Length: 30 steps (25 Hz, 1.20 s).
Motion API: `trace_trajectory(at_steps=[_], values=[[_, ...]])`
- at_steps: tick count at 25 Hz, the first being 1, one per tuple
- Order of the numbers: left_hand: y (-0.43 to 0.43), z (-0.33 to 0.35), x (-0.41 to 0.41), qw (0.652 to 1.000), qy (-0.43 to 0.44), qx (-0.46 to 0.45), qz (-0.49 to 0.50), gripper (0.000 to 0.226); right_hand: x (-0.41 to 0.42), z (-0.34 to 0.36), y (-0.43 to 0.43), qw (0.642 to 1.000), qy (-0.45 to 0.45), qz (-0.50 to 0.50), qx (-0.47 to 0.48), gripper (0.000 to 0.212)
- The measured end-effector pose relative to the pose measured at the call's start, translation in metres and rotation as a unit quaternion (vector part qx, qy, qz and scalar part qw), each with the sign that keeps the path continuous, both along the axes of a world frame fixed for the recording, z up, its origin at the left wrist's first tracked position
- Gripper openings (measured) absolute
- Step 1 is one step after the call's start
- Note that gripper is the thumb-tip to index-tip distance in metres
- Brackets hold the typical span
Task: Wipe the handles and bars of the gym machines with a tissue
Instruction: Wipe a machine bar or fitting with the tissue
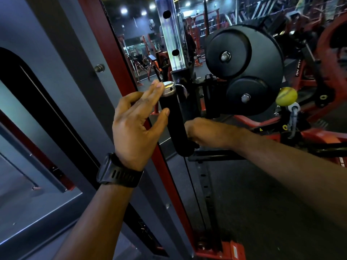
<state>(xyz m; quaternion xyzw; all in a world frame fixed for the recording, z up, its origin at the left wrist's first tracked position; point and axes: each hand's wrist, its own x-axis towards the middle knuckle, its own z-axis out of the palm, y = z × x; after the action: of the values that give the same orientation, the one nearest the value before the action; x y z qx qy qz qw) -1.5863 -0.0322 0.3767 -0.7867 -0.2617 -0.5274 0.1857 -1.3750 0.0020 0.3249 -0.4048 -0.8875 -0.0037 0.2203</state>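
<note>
Mid-wipe, I judge: my right hand (195,132) grips the black handle (173,119) at its lower end, left hand (137,126) open at its nine o'clock. Next, slide toward the chrome cap (168,88); tissue unseen.

The right hand (199,132) reaches behind the black handle (172,119), so its fingers are out of sight. What they hold, if anything, cannot be told. The hand also covers the handle's lower end. The right forearm (281,156) runs off the right edge and the left forearm (97,222) off the bottom. The dark window panel (13,87) is cut by the left edge. The yellow-green knob (286,96) is smeared by blur. The red machines (319,25) at the upper right are too blurred to tell apart.
</note>
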Motion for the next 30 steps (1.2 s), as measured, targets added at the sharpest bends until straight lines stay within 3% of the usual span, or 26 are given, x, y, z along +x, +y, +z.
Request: trace_trajectory(at_steps=[4,6,9,10,11,12,13,14,16,17,18,19,20,24,27,30], values=[[0.0,-0.001,0.0,1.0,0.001,0.002,-0.007,0.045,0.004,-0.006,0.021,0.998,-0.051,0.006,0.041,0.016],[0.0,0.001,-0.001,1.0,0.007,0.012,-0.001,0.045,0.007,-0.016,0.036,0.992,-0.091,-0.001,0.084,0.028],[0.001,0.0,0.0,1.0,0.003,0.006,-0.011,0.045,0.005,-0.031,0.032,0.957,-0.156,-0.126,0.208,0.032],[0.001,-0.001,0.001,1.0,0.0,0.002,-0.015,0.046,0.004,-0.044,0.025,0.948,-0.114,-0.171,0.245,0.034],[0.001,-0.002,0.001,1.0,-0.003,0.001,-0.017,0.046,-0.001,-0.056,0.011,0.946,-0.015,-0.211,0.244,0.04],[0.0,-0.002,0.001,1.0,-0.006,0.002,-0.017,0.046,-0.014,-0.07,-0.003,0.938,0.145,-0.253,0.186,0.04],[0.001,-0.003,0.001,1.0,-0.009,0.002,-0.015,0.046,-0.03,-0.079,-0.019,0.896,0.328,-0.28,0.103,0.029],[0.001,-0.003,0.002,1.0,-0.011,0.0,-0.014,0.046,-0.047,-0.086,-0.031,0.816,0.503,-0.285,0.009,0.017],[0.001,-0.004,0.003,1.0,-0.016,-0.011,-0.015,0.046,-0.069,-0.091,-0.028,0.583,0.767,-0.218,-0.152,0.015],[0.002,-0.003,0.003,1.0,-0.018,-0.014,-0.017,0.046,-0.075,-0.089,-0.022,0.468,0.841,-0.178,-0.206,0.014],[0.001,-0.002,0.002,1.0,-0.017,-0.015,-0.017,0.046,-0.079,-0.086,-0.018,0.376,0.885,-0.134,-0.24,0.014],[0.001,-0.002,0.002,1.0,-0.015,-0.015,-0.015,0.046,-0.082,-0.083,-0.017,0.313,0.91,-0.095,-0.255,0.018],[0.0,-0.002,0.001,1.0,-0.01,-0.016,-0.012,0.047,-0.084,-0.084,-0.017,0.285,0.921,-0.061,-0.257,0.023],[-0.001,0.0,0.0,1.0,0.0,-0.018,-0.01,0.047,-0.084,-0.086,-0.011,0.291,0.927,-0.032,-0.236,0.01],[-0.001,0.0,0.0,1.0,0.0,-0.021,-0.005,0.047,-0.075,-0.082,-0.008,0.309,0.917,-0.061,-0.247,0.013],[-0.002,0.0,0.001,1.0,-0.005,-0.025,-0.011,0.047,-0.085,-0.078,-0.036,0.299,0.915,-0.032,-0.267,0.017]])
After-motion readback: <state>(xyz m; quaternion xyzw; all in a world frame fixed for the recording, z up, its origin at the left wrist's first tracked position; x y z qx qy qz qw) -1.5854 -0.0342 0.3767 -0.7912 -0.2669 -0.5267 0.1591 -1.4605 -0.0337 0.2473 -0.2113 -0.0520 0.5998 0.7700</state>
